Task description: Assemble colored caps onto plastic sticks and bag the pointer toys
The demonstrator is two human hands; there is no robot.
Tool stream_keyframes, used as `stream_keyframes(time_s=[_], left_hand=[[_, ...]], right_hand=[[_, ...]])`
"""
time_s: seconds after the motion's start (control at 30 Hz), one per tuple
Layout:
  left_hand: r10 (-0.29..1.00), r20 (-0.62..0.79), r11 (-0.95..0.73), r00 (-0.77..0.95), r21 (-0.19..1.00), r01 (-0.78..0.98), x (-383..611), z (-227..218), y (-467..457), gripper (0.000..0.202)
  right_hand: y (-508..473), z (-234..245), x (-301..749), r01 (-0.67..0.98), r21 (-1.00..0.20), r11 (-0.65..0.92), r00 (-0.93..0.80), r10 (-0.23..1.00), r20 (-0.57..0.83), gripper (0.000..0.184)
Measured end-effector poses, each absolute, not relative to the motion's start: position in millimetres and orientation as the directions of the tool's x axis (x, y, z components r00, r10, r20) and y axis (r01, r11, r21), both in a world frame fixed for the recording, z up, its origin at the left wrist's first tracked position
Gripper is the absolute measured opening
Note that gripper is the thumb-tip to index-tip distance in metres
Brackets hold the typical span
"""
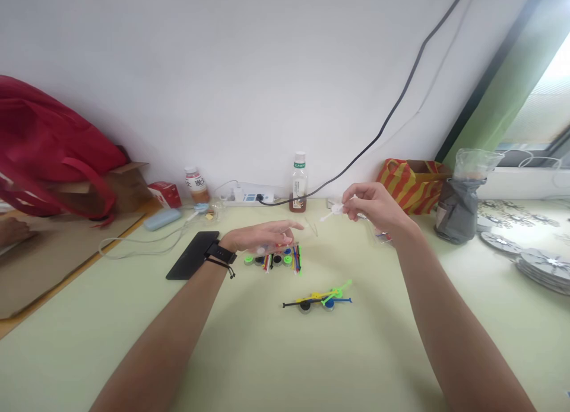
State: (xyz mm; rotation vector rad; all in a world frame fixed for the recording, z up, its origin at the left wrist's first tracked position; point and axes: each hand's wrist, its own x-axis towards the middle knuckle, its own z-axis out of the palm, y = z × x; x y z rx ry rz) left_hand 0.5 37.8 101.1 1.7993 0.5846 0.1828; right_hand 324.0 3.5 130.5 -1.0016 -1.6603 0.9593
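Note:
My right hand [367,204] is raised above the table, its thumb and fingers pinching a small white plastic piece [330,213] with a thin arm sticking out to the left. My left hand [262,235] hovers palm down with its fingers stretched out and holds nothing that I can see. Beneath it lie round parts, such as a green disc [287,260], and a row of coloured plastic sticks [297,260], partly covered by the hand. Closer to me sits a cluster of joined yellow [315,296], green, black and blue pieces on round bases.
A black tablet-like slab [191,257] lies left of my left wrist. Along the wall stand a drink bottle [298,183], a power strip [252,195] and a second bottle [196,185]. A striped bag [409,186] and stacked metal discs [545,269] are at right. At far left, another person's hand [15,229] shows.

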Motion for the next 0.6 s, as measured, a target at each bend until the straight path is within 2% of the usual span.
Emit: stream_keyframes(time_s=[0.23,0.47,0.6], left_hand=[[0.448,-0.154,-0.145,0.881,0.960,0.241,6,95,40,0.064],[0.475,-0.095,-0.189,0.875,0.960,0.207,11,95,34,0.059],[0.470,-0.040,-0.185,0.882,0.972,0.142,17,95,30,0.053]], right_hand=[[-10,143,302,0.277,-0.889,0.365,-0.372,0.894,0.251,0.035],[-10,140,286,0.362,-0.825,0.434,-0.292,0.893,0.342,0.039],[-6,132,274,0.412,-0.808,0.422,-0.278,0.902,0.329,0.039]])
